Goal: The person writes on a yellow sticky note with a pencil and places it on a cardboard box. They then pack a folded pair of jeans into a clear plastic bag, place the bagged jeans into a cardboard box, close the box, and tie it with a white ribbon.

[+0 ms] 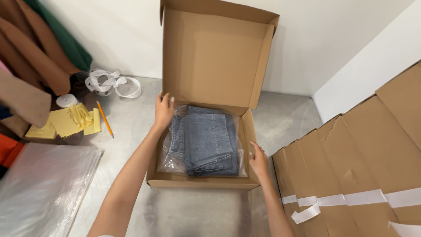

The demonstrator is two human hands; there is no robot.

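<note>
Left hand (pixel 163 109) open, fingers spread on the back left corner of the cardboard box (pixel 199 181); right hand (pixel 258 161) open against its right wall. Inside, folded blue jeans (pixel 206 140) in a clear plastic bag (pixel 169 160), lid upright. Nearby: yellow notes (pixel 70 120), pencil (pixel 105 119), flattened cartons (pixel 351 158).

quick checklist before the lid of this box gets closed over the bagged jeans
1. Folded jeans sealed in the clear bag: cannot tell, the bag's opening is not visible.
2. Bag lies flat inside the cardboard box, nothing over the walls: ok.
3. Lid stands upright and open, flaps free: ok.
4. Left hand at the box's far left corner, clear of the lid's path: not ok, it sits at the hinge side.
5. Right hand steadies the right wall: ok.
6. Pencil and yellow notes lie apart from the box: ok.
</note>
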